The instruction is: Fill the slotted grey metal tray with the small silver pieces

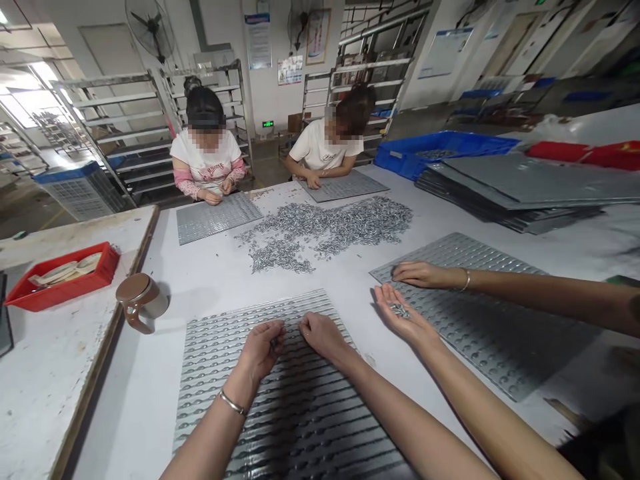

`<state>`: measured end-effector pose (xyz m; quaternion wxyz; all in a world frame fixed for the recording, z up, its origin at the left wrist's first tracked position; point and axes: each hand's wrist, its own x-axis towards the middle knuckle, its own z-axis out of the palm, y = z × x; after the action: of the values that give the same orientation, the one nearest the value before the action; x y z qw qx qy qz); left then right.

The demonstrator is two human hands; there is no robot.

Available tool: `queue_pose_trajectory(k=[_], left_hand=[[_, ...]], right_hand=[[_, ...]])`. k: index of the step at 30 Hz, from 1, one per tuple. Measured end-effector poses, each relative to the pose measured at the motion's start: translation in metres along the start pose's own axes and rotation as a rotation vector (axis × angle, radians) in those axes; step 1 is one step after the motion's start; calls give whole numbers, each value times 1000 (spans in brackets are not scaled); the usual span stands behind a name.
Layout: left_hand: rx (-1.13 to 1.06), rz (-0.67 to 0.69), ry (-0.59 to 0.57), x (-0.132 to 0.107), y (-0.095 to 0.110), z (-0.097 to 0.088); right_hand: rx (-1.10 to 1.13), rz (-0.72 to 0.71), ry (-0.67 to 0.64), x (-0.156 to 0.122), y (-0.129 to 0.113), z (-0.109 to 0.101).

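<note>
Grey board (199,377) sits below L hand (261,343), curled round a few pcs (274,342), & R hand (321,335), fingertips bunched, contents unclear. Rows filled: can't tell; big pile (367,223) left on tbl (210,273).

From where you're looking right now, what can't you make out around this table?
All in the head view:
Left hand: curled, it hides most of its palm.
Right hand: its own back hides what, if anything, it pinches.
Grey panel beneath them: partly covered by the forearms, and cut off by the bottom edge.
Mug: its lid hides the inside.
Wall poster: print too small to read.
</note>
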<state>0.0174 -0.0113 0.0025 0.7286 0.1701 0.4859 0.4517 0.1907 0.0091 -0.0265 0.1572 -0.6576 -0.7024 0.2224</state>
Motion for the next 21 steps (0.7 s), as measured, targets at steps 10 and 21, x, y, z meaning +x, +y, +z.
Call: queue_pose_trajectory(k=[10,21], left_hand=[[19,24,-79,-7,-8,6],[-28,4,17,2,-7,4]], right_hand=[[432,-156,31,-27,-13,-16],[199,-41,-41,-12,11,-10]])
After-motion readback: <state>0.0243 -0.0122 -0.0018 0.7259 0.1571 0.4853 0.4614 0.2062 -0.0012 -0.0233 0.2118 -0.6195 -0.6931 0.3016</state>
